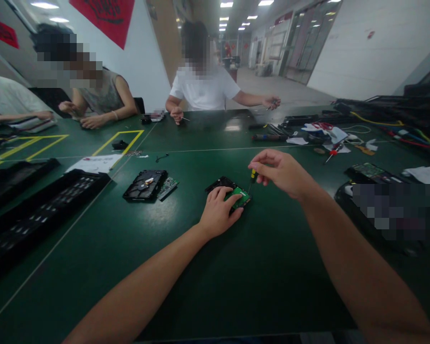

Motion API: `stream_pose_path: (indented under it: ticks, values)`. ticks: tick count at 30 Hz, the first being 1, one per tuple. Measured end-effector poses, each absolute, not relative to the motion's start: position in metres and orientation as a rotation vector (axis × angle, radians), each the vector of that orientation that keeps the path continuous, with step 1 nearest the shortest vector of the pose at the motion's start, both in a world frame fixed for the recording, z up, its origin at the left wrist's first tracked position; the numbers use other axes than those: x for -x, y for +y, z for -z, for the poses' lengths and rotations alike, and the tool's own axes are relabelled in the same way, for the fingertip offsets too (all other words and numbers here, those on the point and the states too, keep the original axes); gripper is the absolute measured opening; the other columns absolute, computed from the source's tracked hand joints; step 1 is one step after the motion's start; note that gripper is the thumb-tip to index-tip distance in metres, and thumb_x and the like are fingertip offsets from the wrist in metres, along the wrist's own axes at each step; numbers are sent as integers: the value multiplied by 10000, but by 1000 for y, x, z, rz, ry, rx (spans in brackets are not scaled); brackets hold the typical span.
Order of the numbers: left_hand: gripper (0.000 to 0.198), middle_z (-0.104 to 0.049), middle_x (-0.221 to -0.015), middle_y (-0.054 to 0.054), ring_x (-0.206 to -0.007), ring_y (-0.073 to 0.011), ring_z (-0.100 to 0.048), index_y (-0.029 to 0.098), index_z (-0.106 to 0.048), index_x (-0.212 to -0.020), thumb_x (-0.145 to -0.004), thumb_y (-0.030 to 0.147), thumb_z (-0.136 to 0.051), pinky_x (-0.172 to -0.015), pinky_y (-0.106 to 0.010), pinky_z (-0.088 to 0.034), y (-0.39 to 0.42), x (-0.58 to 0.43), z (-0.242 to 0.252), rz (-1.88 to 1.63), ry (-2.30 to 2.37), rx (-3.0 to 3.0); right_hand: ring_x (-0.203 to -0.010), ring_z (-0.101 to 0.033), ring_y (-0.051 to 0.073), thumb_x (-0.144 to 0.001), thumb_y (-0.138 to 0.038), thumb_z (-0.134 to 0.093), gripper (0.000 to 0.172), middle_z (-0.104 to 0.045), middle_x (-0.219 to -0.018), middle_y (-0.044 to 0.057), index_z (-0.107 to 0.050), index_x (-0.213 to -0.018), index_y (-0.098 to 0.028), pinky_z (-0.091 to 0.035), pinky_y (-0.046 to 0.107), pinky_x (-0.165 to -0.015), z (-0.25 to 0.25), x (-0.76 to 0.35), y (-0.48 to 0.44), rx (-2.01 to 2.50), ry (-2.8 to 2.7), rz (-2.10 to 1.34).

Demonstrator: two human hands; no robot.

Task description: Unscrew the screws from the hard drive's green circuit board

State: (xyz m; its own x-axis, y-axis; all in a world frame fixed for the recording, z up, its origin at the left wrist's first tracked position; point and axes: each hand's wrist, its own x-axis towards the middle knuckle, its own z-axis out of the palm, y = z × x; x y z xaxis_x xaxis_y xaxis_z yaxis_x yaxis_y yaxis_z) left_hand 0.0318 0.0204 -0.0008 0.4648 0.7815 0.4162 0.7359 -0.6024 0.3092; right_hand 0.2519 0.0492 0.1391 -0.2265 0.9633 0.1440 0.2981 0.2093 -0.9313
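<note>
Driver (253, 175) (R hand (280, 170)) prob. on HDD (244, 193) edge, 2nd drive (143, 187) well apart.

The green board (245, 196) is partly hidden (under the left grip (220, 209)).

Black hard drive (222, 182), flat, green circuit board (242, 192) uppermost, with yellow-and-black screwdriver (253, 175) nearly upright at its right edge

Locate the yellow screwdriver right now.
In the head view, the yellow screwdriver is just right of centre, in the right hand, pointing down at the green board under the left hand.
</note>
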Motion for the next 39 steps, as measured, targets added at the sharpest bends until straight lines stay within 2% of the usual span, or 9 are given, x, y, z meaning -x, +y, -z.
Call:
stream_pose_path:
  ticks: [3,7,14,18,24,29,31,36,39]
  values:
    - [426,-578,-1423,-111,-1372,-354,-475,296,-661,-1388,-985,433,-671,-1169,-587,-418,20,-32,0,-820,1359,-2613,-645,-637,136,-913,-328,-736,158,-712,-780,22,-758,-994,-195,-536,270,-620,-146,-249,43,1177,-1809,-1080]
    - [420,-578,-1426,-117,-1374,-357,-475,282,-661,-1388,-995,431,-657,-1170,-592,-414,19,-32,-1,-811,1360,-2617,-630,-617,129,-940,-353,-690,197,-714,-776,25,-774,-993,-182,-508,260,-594,-151,-248,39,1172,-1832,-1080]
    - [421,-574,-1439,-114,-1383,-362,-468,295,-658,-1392,-992,429,-663,-1164,-610,-417,19,-32,-2,-809,1361,-2608,-585,-645,156,-848,-462,-844,316,-737,-734,39,-684,-893,-194,-486,270,-509,-141,-251,44,1323,-1812,-932]
    - [417,-575,-1432,-118,-1384,-358,-467,288,-660,-1390,-999,433,-654,-1166,-600,-421,19,-32,-2,-809,1361,-2611,-567,-649,155,-932,-382,-771,207,-721,-715,37,-698,-936,-188,-515,278,-518,-141,-251,46,1273,-1761,-994]
    - [424,-580,-1421,-120,-1373,-353,-477,284,-662,-1394,-998,435,-652,-1174,-592,-417,20,-31,1,-806,1362,-2629,-651,-676,144,-983,-296,-669,170,-737,-840,59,-770,-1055,-179,-550,263,-590,-140,-256,54,1201,-1585,-1213]
    - [423,-575,-1427,-120,-1380,-351,-472,279,-662,-1393,-999,433,-652,-1183,-588,-411,20,-32,2,-804,1361,-2630,-595,-563,81,-969,-380,-706,204,-773,-1058,72,-778,-1012,-194,-404,206,-467,-137,-257,55,1156,-1711,-1159]
    - [429,-574,-1431,-118,-1382,-351,-472,284,-659,-1396,-996,438,-657,-1183,-588,-411,20,-32,2,-811,1360,-2628,-591,-557,82,-951,-418,-737,232,-768,-1007,66,-748,-977,-188,-388,202,-456,-134,-257,56,1148,-1712,-1144]
    - [436,-569,-1442,-119,-1387,-350,-466,276,-654,-1408,-1008,449,-636,-1184,-579,-408,19,-31,0,-797,1362,-2628,-527,-547,99,-875,-481,-837,345,-656,-700,0,-641,-886,-197,-393,205,-431,-128,-256,59,1260,-1625,-1030]
    - [436,-569,-1439,-119,-1385,-348,-467,273,-657,-1406,-1009,451,-635,-1185,-572,-406,19,-31,-1,-792,1360,-2629,-551,-589,103,-905,-467,-808,309,-695,-803,25,-665,-928,-195,-410,209,-432,-128,-257,59,1188,-1619,-1139]
